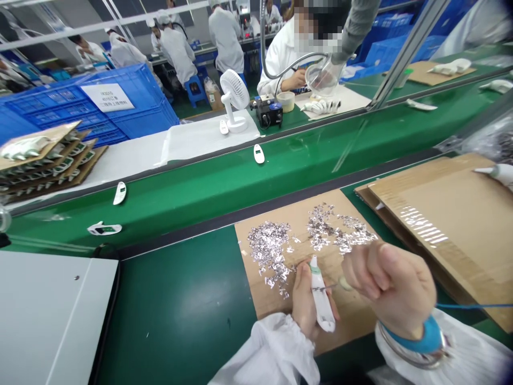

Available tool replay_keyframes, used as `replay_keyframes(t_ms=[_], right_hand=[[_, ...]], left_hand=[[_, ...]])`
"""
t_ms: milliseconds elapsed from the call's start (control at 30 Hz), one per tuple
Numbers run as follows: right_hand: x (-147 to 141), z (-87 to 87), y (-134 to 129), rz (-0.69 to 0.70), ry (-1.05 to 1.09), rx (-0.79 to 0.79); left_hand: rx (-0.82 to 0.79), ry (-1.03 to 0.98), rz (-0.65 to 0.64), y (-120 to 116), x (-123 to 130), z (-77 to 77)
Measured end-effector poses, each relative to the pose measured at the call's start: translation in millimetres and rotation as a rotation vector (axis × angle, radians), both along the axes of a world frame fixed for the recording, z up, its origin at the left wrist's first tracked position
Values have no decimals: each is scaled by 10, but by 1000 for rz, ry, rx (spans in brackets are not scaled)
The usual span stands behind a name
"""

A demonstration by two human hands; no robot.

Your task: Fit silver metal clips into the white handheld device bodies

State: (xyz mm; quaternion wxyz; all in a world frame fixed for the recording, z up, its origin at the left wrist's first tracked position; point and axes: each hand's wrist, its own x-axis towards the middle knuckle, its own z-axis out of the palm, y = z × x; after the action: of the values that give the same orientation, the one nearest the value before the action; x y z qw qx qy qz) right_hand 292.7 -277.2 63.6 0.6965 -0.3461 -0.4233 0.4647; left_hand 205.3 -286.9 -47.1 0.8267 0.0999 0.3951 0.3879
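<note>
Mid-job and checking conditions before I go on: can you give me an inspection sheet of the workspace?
surface: green bench mat with a cardboard sheet on it.
job's things: silver metal scraps lie heaped on the cardboard sheet; a white handheld device sits in the left hand; a thin metal-tipped tool is in the right hand, at the device.
clutter: stacked cardboard at right; grey panel at left.
hands: both holding, as above; blue wrist strap on the right wrist.
cables: blue cord runs right from near the strap.
surroundings: green conveyor belt carrying white devices; blue crates; co-worker beyond the belt.
</note>
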Motion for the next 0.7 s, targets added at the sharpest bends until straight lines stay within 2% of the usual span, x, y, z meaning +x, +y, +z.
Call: replay_keyframes(t_ms=[400, 567, 700], right_hand=[[-32, -5, -29, -5, -7, 21], [-46, -2, -67, -14, -31, 30], [-69, -7, -100, -6, -92, 76]], left_hand=[[15, -32, -13, 2, 5, -10], [30, 40, 112, 13, 8, 60], [47, 30, 134, 16, 8, 76]])
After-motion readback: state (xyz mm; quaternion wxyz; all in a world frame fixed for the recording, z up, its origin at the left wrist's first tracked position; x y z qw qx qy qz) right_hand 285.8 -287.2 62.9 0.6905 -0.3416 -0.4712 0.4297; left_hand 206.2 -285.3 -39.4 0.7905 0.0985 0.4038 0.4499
